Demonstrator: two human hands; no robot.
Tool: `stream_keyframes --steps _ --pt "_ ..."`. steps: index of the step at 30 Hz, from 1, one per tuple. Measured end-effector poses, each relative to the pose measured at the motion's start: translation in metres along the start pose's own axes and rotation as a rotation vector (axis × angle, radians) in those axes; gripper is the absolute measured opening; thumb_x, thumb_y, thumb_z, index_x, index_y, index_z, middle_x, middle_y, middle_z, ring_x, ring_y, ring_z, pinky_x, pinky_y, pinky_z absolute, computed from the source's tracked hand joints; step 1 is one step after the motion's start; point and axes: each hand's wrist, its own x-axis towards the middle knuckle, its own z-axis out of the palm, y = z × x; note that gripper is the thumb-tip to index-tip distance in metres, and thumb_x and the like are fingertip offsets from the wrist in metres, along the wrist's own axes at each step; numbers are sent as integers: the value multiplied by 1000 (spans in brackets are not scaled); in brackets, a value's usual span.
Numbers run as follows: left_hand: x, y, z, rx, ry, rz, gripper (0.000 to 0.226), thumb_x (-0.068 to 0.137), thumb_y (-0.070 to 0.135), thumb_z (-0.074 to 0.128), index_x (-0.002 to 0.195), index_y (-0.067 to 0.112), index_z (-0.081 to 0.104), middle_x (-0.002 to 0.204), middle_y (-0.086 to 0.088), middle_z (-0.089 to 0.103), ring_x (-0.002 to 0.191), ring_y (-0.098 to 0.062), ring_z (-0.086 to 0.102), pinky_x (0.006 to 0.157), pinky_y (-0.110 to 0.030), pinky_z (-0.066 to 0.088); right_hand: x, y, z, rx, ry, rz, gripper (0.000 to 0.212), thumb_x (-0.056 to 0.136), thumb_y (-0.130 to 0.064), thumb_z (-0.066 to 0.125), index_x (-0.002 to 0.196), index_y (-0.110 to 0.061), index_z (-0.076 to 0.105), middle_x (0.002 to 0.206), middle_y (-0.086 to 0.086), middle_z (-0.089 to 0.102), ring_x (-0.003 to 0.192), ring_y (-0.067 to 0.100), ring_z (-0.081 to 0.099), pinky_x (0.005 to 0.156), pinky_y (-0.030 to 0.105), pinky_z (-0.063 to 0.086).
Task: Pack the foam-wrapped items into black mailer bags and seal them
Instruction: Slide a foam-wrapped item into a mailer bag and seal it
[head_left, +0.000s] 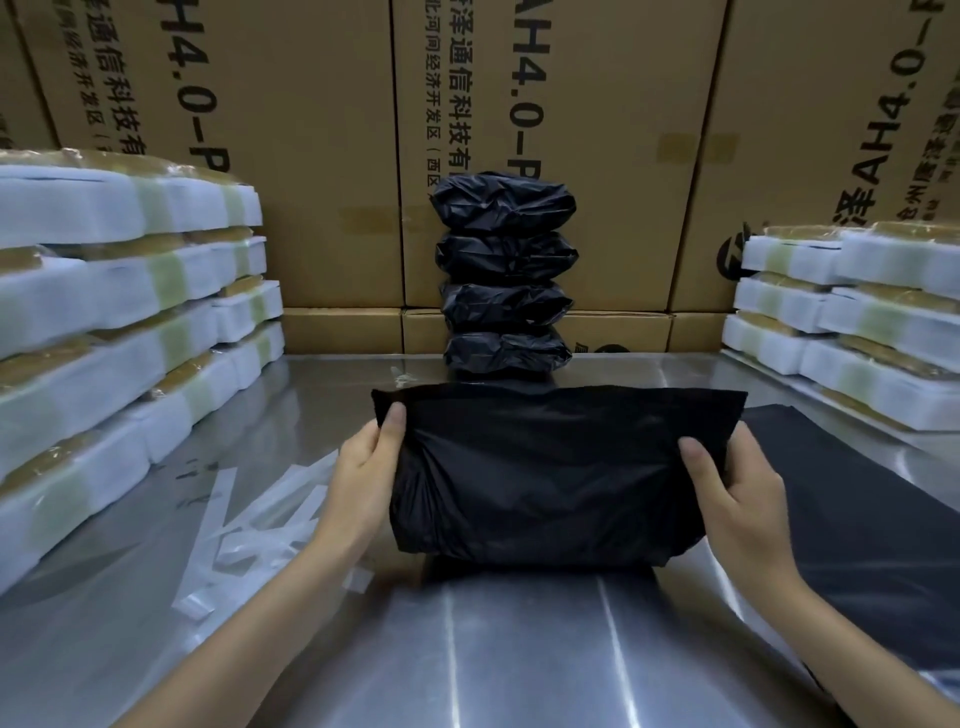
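Left hand (363, 467) and right hand (737, 493) gripping filled black mailer bag (545, 467) between them, apparently resting on table (519, 649)

The filled mailer bag (545, 478) sits at frame centre on the table (519, 649), between the left hand (363, 467) and right hand (737, 499). Stacked sealed bags (504, 270) stand behind it. Foam-wrapped items (119, 312) occupy the left and right edges. Flat sheets, probably empty mailers (857, 519), lie lower right.
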Motion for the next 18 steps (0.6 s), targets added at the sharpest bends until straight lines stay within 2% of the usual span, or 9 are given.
stream_keyframes --steps 2,5,9,13,16,18 --pt "3 5 -1 -4 49 63 39 86 58 42 89 27 65 83 13 70 78 0 64 69 -19 47 5 -9 1 1 52 -16 11 87 -43 52 87 -32 52 77 -15 61 68 5 57 53 14 44" --pt "5 11 1 8 119 155 34 91 49 49 80 18 58 72 6 60 70 -7 56 61 -19 42 12 -17 4 20 117 4 4 88 -41 53 87 -38 51 77 -20 60 66 -1 55 55 10 43" --pt "8 15 4 39 192 199 19 93 39 54 80 25 60 74 15 63 70 0 57 60 -13 45 17 -17 9 -3 165 31 12 94 -32 53 83 -36 51 75 -4 57 62 2 51 55 15 41" --pt "14 14 6 67 275 168 20 90 40 59 79 24 63 74 8 64 69 -2 58 58 -14 45 28 -12 13 -51 130 132 14 95 -35 54 83 -29 56 74 -9 58 66 3 53 57 18 42" --pt "21 12 9 88 289 93 22 89 39 61 79 20 65 75 3 65 71 -9 59 61 -19 44 38 -4 15 -41 61 265 31 95 -37 53 73 -14 52 63 -6 48 56 5 44 55 28 35" --pt "25 9 12 123 299 48 23 88 38 63 76 19 65 73 2 64 69 -10 58 59 -20 42 42 2 18 -31 22 382 38 96 -37 52 71 -9 48 63 -2 45 61 12 44 55 32 31"
